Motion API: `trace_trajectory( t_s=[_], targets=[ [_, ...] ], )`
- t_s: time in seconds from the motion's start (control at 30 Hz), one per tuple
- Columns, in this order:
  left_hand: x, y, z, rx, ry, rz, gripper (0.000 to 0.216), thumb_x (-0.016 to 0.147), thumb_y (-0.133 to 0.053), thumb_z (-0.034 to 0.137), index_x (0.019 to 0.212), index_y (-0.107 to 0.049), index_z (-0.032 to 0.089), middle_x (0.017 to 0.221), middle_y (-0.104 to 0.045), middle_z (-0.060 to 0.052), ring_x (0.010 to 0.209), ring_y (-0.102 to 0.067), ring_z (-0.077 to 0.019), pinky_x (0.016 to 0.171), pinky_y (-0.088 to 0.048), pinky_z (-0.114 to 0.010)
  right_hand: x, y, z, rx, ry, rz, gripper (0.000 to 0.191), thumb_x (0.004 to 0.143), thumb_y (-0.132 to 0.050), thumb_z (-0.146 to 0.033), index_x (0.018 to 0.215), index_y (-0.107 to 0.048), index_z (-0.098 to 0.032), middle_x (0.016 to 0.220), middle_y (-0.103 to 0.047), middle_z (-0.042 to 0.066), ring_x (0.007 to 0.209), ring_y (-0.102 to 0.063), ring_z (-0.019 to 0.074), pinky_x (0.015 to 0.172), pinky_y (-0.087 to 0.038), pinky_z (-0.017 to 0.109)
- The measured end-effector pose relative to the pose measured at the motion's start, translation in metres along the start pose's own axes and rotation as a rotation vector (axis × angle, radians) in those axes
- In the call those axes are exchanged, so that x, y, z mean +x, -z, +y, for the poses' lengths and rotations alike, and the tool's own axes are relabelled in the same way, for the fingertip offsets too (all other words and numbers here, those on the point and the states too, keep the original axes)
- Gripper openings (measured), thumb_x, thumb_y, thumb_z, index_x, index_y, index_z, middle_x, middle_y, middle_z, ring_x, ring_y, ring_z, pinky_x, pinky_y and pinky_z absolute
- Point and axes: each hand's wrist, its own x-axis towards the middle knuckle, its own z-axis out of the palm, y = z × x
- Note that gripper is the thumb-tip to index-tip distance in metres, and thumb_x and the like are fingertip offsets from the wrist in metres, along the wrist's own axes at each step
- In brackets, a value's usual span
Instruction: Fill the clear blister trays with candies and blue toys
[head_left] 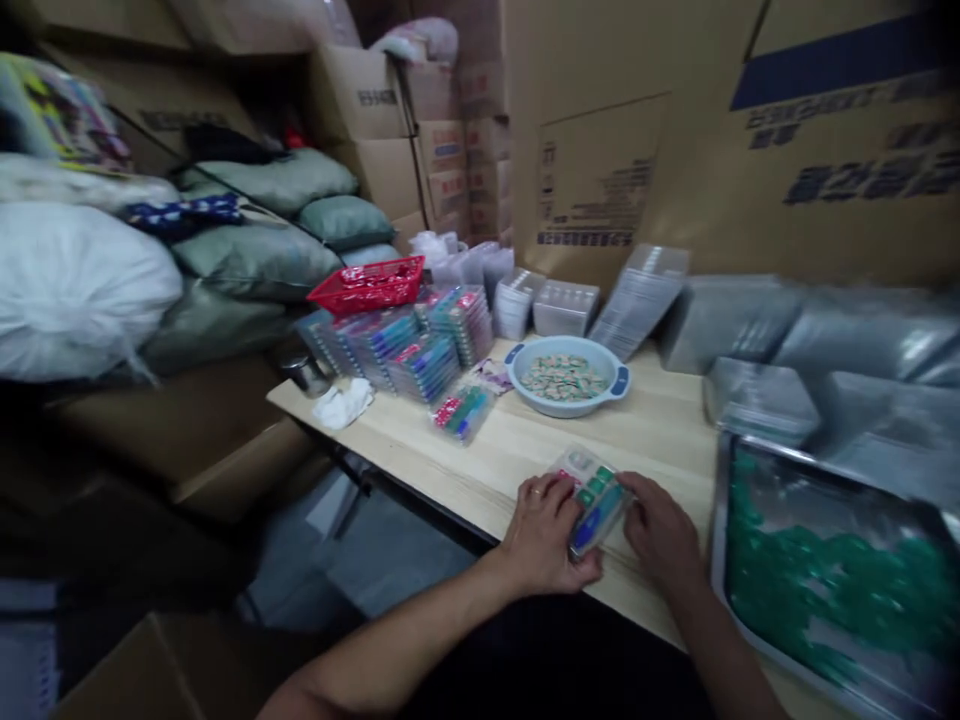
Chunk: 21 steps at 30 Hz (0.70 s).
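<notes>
You have the clear case (598, 497) between your two hands, close to the near edge of the surface (667, 418) and left of the metal tray (718, 535) of green pieces. It lies to the right of your left hand (546, 535) and to the left of your right hand (664, 525), touching both. Your left hand has the fuller hold: its fingers bend over the left side and its thumb sits by the corner nearest you, so the case is gripped there. Your right hand's fingers meet the far right corner; whether they pinch it or only rest against it, you cannot tell from this view.

The case sits slantwise to the near edge. Its blue strip runs from your left thumb away toward your right fingertips, with green pieces beyond it and a pale compartment at the far end. Your left hand covers part of its left side, so its long axis is hard to judge, as is whether its underside touches the surface.

Beyond the case stands the blue bowl (568, 408) of small flat pieces, well apart from your fingers. A second filled case (461, 413) lies to the left, in front of the stacked cases (424, 368) toward the surface's far left corner.
</notes>
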Motion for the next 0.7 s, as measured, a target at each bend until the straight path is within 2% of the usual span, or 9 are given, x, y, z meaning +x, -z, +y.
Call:
trace_trajectory(
  t_s=[0.13, 0.2, 0.27, 0.37, 0.43, 0.53, 0.63, 0.7],
  targets=[
    [0.002, 0.0, 0.004, 0.027, 0.106, -0.051, 0.057, 0.07, -0.069, 0.06, 0.112, -0.066, 0.022, 0.144, -0.051, -0.015, 0.137, -0.04, -0.0404, 0.114, -0.028, -0.062, -0.008, 0.001, 0.009, -0.021, -0.024, 0.006, 0.042, 0.081, -0.042, -0.019, 0.116, -0.065, -0.021, 0.12, -0.071, 0.011, 0.112, -0.067, 0.0272, 0.099, -0.053, 0.047],
    [0.006, 0.001, 0.007, 0.031, 0.171, -0.105, 0.06, 0.067, -0.072, 0.062, 0.111, -0.067, 0.022, 0.146, -0.046, -0.016, 0.132, -0.042, -0.0427, 0.108, -0.035, -0.063, -0.009, 0.002, 0.01, -0.036, -0.04, -0.01, 0.042, 0.082, -0.042, -0.022, 0.118, -0.065, -0.021, 0.123, -0.069, 0.012, 0.113, -0.067, 0.0281, 0.101, -0.053, 0.048],
    [0.01, 0.002, 0.008, 0.028, 0.212, -0.157, 0.059, 0.064, -0.073, 0.057, 0.111, -0.067, 0.023, 0.144, -0.046, -0.016, 0.123, -0.049, -0.041, 0.097, -0.045, -0.058, -0.009, 0.003, 0.008, -0.034, -0.067, -0.044, 0.044, 0.083, -0.041, -0.025, 0.121, -0.063, -0.02, 0.125, -0.068, 0.013, 0.114, -0.066, 0.0293, 0.1, -0.053, 0.049],
    [0.011, 0.011, 0.004, 0.022, 0.237, -0.153, 0.054, 0.063, -0.073, 0.051, 0.111, -0.068, 0.025, 0.138, -0.05, -0.014, 0.115, -0.053, -0.0372, 0.09, -0.049, -0.053, -0.009, 0.005, 0.004, -0.004, -0.154, -0.079, 0.049, 0.087, -0.041, -0.033, 0.131, -0.058, -0.018, 0.13, -0.066, 0.015, 0.117, -0.065, 0.032, 0.101, -0.053, 0.052],
    [0.009, 0.026, -0.005, 0.022, 0.261, -0.106, 0.05, 0.064, -0.073, 0.048, 0.107, -0.069, 0.024, 0.134, -0.053, -0.013, 0.113, -0.054, -0.0353, 0.092, -0.048, -0.052, -0.011, 0.006, 0.002, 0.008, -0.224, -0.081, 0.054, 0.09, -0.04, -0.04, 0.137, -0.054, -0.018, 0.135, -0.063, 0.015, 0.121, -0.063, 0.0336, 0.103, -0.051, 0.054],
    [0.008, 0.065, -0.03, 0.079, 0.281, 0.014, 0.043, 0.066, -0.074, 0.045, 0.101, -0.069, 0.021, 0.135, -0.052, -0.015, 0.119, -0.051, -0.0361, 0.096, -0.046, -0.052, -0.015, 0.009, 0.003, 0.019, -0.255, -0.099, 0.056, 0.091, -0.039, -0.045, 0.139, -0.052, -0.019, 0.138, -0.061, 0.014, 0.126, -0.06, 0.0328, 0.107, -0.048, 0.053],
    [0.016, 0.106, -0.067, 0.183, 0.285, 0.14, 0.039, 0.071, -0.073, 0.042, 0.102, -0.068, 0.02, 0.144, -0.047, -0.017, 0.129, -0.045, -0.038, 0.103, -0.04, -0.054, -0.015, 0.009, 0.005, -0.007, -0.239, -0.127, 0.055, 0.091, -0.039, -0.046, 0.135, -0.056, -0.018, 0.135, -0.063, 0.016, 0.124, -0.061, 0.0339, 0.104, -0.05, 0.054],
    [0.024, 0.121, -0.096, 0.236, 0.336, 0.161, 0.038, 0.073, -0.073, 0.042, 0.103, -0.067, 0.02, 0.147, -0.045, -0.017, 0.132, -0.042, -0.0376, 0.107, -0.038, -0.054, -0.011, 0.006, -0.001, -0.039, -0.226, -0.153, 0.051, 0.09, -0.041, -0.045, 0.131, -0.059, -0.019, 0.129, -0.067, 0.016, 0.117, -0.065, 0.0347, 0.098, -0.053, 0.055]
  ],
)
